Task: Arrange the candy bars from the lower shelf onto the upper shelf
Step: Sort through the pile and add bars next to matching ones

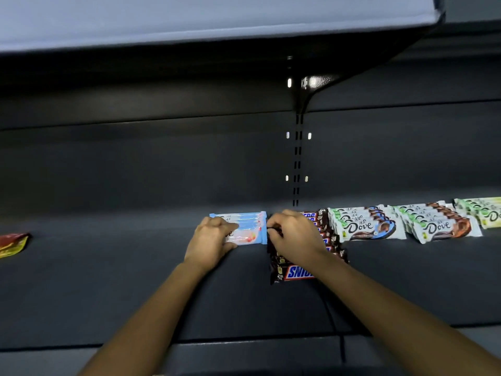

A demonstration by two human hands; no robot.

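- Head view: left hand (212, 240) lies on the pale-blue bars (250, 230), fingers curled over the top of the stack, thumb at its near edge.
- Right hand (294, 234), just beside it, has bent fingers pinching the left end of a bar in the Snickers row (294, 272).
- Both stacks sit on the dark shelf (135, 283); blue-and-white Dove bars (363, 225), brown Dove bars (439, 226) and green Dove bars (485, 213) follow to the right.
- Red-and-yellow packet (12, 244) lies well apart, far left.
- Pale shelf board (189, 20) hangs overhead.
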